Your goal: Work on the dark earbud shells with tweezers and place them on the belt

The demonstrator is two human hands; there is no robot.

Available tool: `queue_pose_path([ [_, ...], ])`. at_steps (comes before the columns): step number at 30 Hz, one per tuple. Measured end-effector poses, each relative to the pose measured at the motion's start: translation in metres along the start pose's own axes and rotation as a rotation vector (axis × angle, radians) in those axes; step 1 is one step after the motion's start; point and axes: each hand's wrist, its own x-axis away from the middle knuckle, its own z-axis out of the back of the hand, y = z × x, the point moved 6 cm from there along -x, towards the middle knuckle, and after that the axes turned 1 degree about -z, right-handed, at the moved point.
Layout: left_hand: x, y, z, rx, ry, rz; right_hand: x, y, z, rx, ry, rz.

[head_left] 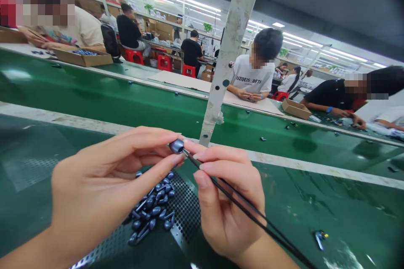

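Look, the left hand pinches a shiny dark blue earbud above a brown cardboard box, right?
Not quite: the head view shows the left hand pinching the shiny dark blue earbud above a green work surface, not a brown cardboard box.

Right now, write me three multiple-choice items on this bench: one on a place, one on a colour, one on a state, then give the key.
1. Where does the pile of dark blue earbuds lie?
A) In a cardboard box
B) On a perforated metal plate below the hands
C) On a red stool

2. What colour is the conveyor belt beyond the hands?
A) Red
B) White
C) Green

3. What is the left hand doing?
A) Pinching an earbud at its fingertips
B) Lying flat on the belt
C) Holding a cardboard box

Key:
1. B, the earbuds lie heaped on the perforations.
2. C, green surface runs along the bench.
3. A, the earbud sits between finger and thumb.
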Motion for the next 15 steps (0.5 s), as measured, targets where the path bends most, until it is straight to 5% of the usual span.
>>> queue_pose_path([
  [15, -0.0019, -0.0034, 0.0008, -0.02, -0.004, 0.023, 0.0026, 0.0021, 0.0012, -0.066, 0.025, 0.014],
])
